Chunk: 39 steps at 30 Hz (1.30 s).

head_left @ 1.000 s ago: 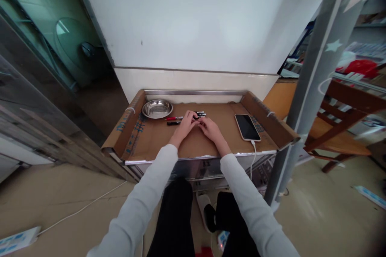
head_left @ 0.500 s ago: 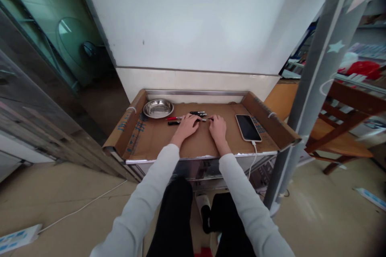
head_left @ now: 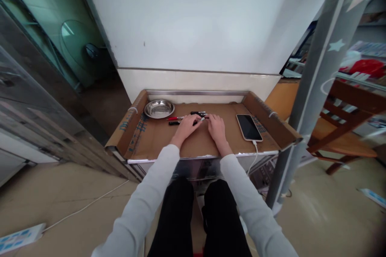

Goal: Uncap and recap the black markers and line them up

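Free cardboard point(head_left: 159, 141): below bowl point(head_left: 159, 110); gap between right hand point(head_left: 216, 128) and phone point(head_left: 249, 127), right of centre.
Obstacles: pens point(head_left: 173, 118), frame centre; flaps point(head_left: 273, 122), either side.

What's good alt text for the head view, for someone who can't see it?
A person's left hand and right hand nearly meet at several pens on brown cardboard, their exact grip unclear. A metal dish sits left; a phone with a white cable lies right.
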### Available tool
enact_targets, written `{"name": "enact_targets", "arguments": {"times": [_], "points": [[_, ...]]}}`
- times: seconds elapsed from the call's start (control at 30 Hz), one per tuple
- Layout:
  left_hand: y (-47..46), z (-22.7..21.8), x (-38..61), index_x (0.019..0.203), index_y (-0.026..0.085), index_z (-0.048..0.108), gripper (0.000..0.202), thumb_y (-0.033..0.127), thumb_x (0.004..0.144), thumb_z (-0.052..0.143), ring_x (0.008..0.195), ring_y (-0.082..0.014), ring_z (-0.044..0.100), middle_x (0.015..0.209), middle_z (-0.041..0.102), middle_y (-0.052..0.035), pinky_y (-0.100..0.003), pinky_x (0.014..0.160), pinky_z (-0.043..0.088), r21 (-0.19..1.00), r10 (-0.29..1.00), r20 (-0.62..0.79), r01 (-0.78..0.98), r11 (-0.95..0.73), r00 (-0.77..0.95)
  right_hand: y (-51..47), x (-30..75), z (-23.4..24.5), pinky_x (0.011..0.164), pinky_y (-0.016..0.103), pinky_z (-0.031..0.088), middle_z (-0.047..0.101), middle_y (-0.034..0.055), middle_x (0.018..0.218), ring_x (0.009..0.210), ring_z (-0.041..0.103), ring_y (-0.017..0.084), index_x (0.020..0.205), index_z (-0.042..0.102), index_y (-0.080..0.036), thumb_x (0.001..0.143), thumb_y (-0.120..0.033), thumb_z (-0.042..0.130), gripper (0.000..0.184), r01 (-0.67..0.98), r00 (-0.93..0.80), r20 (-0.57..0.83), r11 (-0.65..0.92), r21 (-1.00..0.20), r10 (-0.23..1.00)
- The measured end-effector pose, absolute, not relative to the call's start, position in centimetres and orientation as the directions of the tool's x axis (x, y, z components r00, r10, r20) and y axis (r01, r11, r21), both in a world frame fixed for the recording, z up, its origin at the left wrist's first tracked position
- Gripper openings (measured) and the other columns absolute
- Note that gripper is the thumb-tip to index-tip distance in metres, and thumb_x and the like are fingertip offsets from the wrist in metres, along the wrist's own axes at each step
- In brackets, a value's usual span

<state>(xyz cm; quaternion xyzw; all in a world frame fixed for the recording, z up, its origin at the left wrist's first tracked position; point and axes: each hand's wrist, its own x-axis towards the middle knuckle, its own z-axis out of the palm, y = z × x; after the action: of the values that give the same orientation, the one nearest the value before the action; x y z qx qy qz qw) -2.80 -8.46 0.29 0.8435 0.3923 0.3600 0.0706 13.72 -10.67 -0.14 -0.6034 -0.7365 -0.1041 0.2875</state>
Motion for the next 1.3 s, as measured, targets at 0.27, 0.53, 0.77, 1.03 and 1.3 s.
{"name": "enact_targets", "arguments": {"times": [0.27, 0.53, 0.77, 1.03, 1.3], "points": [[-8.4, 0.2, -2.9, 0.097, 0.018, 0.056, 0.014, 0.027, 0.088, 0.05, 0.087, -0.0167, 0.06, 0.093, 0.064, -0.0043, -0.03, 0.083, 0.045, 0.415, 0.69, 0.614, 0.586, -0.696, 0.384, -10.9, 13.7, 0.1, 0.081, 0.032, 0.033, 0.063, 0.0109, 0.103, 0.096, 0.052, 0.023, 0.108, 0.058, -0.018, 0.094, -0.024, 0.033, 0.03, 0.946, -0.037, 0.582, 0.216, -0.242, 0.813], [-8.5, 0.4, -3.1, 0.097, 0.019, 0.056, 0.014, 0.026, 0.089, 0.047, 0.089, -0.0177, 0.058, 0.095, 0.064, -0.0051, -0.031, 0.083, 0.044, 0.404, 0.71, 0.59, 0.622, -0.671, 0.383, -11.3, 13.1, 0.2, 0.093, 0.035, 0.038, 0.05, 0.0123, 0.133, 0.114, 0.05, 0.021, 0.137, 0.033, -0.014, 0.087, -0.013, 0.031, 0.051, 0.813, -0.314, 0.539, 0.515, -0.272, 0.781], [-10.8, 0.7, -3.4, 0.097, 0.02, 0.058, 0.019, 0.032, 0.09, 0.046, 0.095, -0.0247, 0.052, 0.097, 0.064, -0.0081, -0.04, 0.087, 0.036, 0.344, 0.786, 0.589, 0.823, -0.452, 0.186, -10.2, 13.2, -0.7, 0.101, 0.038, 0.036, 0.047, 0.0143, 0.134, 0.121, 0.043, 0.022, 0.138, 0.033, -0.009, 0.08, -0.009, 0.035, 0.058, 0.84, -0.246, 0.54, 0.455, -0.297, 0.805], [-13.1, 0.4, -4.2, 0.103, 0.02, 0.059, 0.023, 0.03, 0.091, 0.042, 0.097, -0.0277, 0.048, 0.102, 0.062, -0.0103, -0.039, 0.082, 0.037, 0.294, 0.868, 0.493, 0.95, -0.105, -0.056, -9.5, 13.4, -1.7, 0.094, 0.039, 0.037, 0.05, 0.0151, 0.121, 0.108, 0.044, 0.026, 0.125, 0.054, -0.014, 0.082, -0.014, 0.04, 0.044, 0.927, -0.136, 0.498, 0.288, -0.242, 0.857], [-12.4, -0.3, -3.9, 0.102, 0.014, 0.058, 0.022, 0.016, 0.087, 0.041, 0.097, -0.028, 0.049, 0.105, 0.054, -0.0155, -0.04, 0.083, 0.039, 0.338, 0.887, 0.441, 0.941, -0.025, -0.135, -9.6, 13.1, -1.6, 0.089, 0.038, 0.036, 0.05, 0.0145, 0.12, 0.107, 0.043, 0.027, 0.125, 0.053, -0.017, 0.086, -0.018, 0.039, 0.042, 0.949, -0.076, 0.447, 0.202, -0.241, 0.891]]}}
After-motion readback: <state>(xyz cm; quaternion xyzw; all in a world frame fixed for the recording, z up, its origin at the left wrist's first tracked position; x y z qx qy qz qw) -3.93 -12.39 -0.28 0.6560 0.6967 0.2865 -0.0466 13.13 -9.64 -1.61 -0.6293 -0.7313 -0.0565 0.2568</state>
